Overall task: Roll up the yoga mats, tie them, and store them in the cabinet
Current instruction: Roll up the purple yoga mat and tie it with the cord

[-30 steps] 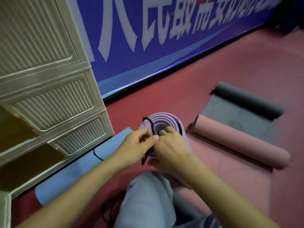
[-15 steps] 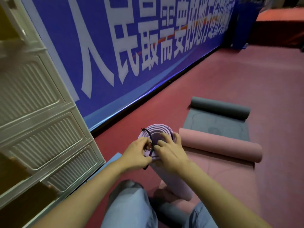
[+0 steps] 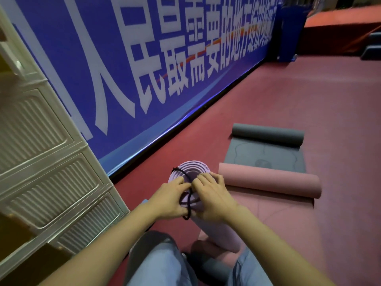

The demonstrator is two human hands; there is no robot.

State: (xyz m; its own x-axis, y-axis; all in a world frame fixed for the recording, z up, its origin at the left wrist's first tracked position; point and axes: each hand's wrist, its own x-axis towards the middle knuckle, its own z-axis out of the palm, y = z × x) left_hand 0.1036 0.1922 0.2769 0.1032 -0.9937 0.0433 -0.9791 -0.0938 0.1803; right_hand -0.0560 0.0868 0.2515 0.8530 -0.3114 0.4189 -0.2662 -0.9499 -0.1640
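Two hands meet over the mat [image 3: 190, 172] end: left hand [image 3: 168, 200] at 9 o'clock, right hand [image 3: 212, 198] at 3 o'clock. Both pinch the cord [image 3: 188, 203] between them.

Pretty sure we're in a sports hall or gym: red rubbery floor [image 3: 288, 96] everywhere, plus a huge blue banner [image 3: 144, 58] with white Chinese lettering along the wall. We've also got half-rolled yoga mats [image 3: 268, 180] on the floor and a cream plastic cabinet [image 3: 51, 162] on the left.
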